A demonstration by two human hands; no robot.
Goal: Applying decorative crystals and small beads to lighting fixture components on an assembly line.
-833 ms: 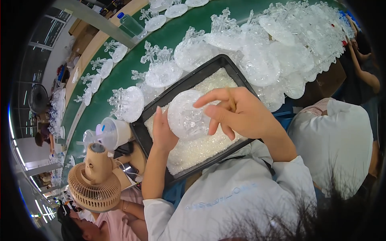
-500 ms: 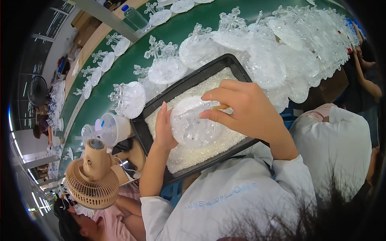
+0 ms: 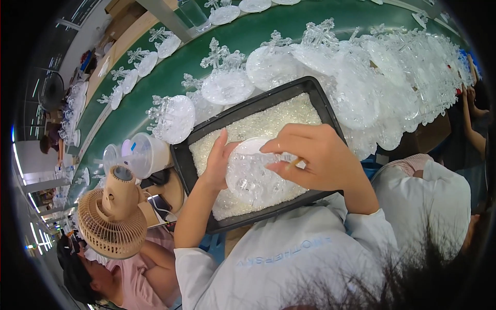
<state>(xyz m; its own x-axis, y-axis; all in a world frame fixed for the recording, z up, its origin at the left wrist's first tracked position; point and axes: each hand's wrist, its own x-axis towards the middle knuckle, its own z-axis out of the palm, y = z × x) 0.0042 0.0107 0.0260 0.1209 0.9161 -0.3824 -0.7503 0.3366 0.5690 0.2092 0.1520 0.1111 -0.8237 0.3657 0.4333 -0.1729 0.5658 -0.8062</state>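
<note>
My left hand (image 3: 218,161) grips the edge of a round white disc (image 3: 248,188) with a clear, cross-like piece on its face. The disc is held over a black tray (image 3: 261,101) filled with small clear granules (image 3: 243,123). My right hand (image 3: 318,160) is closed, with a thin tan stick (image 3: 297,162) between its fingers. Its thumb and forefinger reach to the clear piece (image 3: 279,156) at the disc's right side; whether they pinch it I cannot tell. The far ends of the stick are hidden by the fingers.
Similar discs with clear crosses (image 3: 230,85) stand along the green table (image 3: 170,77), and a big heap of them (image 3: 372,82) lies at the right. Clear plastic tubs (image 3: 147,155) and a tan fan (image 3: 113,219) are at the left. Other people sit on both sides.
The disc has tilted, so its clear piece shows more. My right hand sits slightly lower and further right on it. The whole view has shifted a little.
</note>
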